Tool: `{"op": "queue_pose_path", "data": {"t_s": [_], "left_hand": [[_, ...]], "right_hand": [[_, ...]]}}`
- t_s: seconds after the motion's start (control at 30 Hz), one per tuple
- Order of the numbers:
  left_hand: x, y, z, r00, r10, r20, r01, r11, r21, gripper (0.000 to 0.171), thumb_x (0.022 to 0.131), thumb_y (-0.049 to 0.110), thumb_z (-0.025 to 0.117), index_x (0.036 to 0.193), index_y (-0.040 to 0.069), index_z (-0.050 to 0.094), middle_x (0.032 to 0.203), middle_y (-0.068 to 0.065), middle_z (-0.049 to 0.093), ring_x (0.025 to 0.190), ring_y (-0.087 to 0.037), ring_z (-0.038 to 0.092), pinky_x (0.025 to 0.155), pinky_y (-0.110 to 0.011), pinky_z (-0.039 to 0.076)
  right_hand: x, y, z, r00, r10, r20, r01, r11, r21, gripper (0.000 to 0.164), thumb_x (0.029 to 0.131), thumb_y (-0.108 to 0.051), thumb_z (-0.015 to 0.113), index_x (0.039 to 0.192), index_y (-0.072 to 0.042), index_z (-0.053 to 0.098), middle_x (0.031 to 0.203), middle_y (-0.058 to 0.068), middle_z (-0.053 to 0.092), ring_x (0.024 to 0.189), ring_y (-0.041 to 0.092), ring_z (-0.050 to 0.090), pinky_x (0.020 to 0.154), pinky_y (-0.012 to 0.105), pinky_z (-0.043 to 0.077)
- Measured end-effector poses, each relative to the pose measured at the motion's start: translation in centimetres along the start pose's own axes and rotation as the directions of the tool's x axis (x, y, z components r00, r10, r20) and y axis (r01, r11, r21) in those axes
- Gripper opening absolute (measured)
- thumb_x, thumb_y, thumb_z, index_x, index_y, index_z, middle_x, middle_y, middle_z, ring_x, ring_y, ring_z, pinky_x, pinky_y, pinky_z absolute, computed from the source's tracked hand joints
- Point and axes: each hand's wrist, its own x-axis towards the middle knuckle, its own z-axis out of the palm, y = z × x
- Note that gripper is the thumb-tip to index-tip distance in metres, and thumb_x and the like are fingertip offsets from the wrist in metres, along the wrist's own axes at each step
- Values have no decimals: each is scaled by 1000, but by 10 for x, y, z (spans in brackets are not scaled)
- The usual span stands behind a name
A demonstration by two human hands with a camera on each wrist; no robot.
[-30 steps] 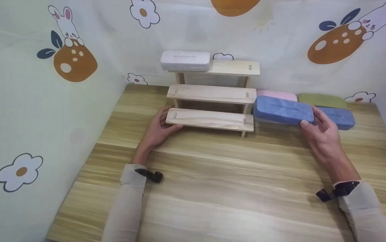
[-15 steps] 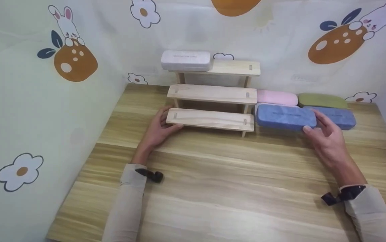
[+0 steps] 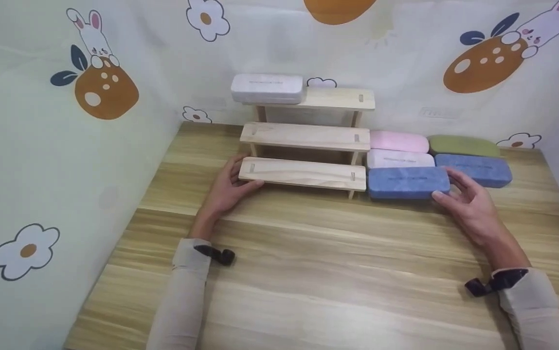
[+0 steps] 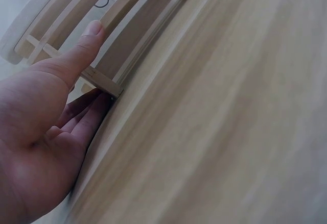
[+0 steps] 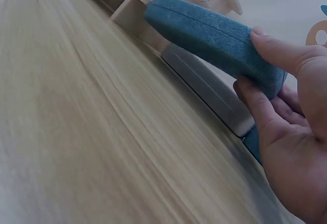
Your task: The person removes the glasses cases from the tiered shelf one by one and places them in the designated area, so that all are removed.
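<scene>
My right hand pinches the right end of a blue glasses case, thumb on one side and fingers on the other. In the right wrist view this blue case hangs above the tabletop, in front of a pale case. At the left end of a three-tier wooden display shelf, my left hand grips the lowest tier. The left wrist view has the thumb against the board's edge and the other fingers beside the shelf's leg. A whitish glasses case lies on the left of the top tier.
Right of the shelf lie a pink case, a white case, a green case and a second blue case. A patterned cloth wall rises behind the wooden table.
My right hand has brought the blue case down and toward the table's front, and its tilt has levelled. The white and pink cases behind show more. My left hand stays on the shelf.
</scene>
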Motion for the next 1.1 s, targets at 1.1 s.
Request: {"op": "queue_pose_path", "data": {"t_s": [1.1], "left_hand": [[-1,0,-1,1000,0,5,0,1000,7,90,90,26,92,162,9,42,156,-15,61,143,-28,61,122,-45,50]], "right_hand": [[5,1,0,998,63,21,-37,787,-616,76,99,-24,82,163,-4,45,157,23,53,123,-8,58,103,4,47]]}}
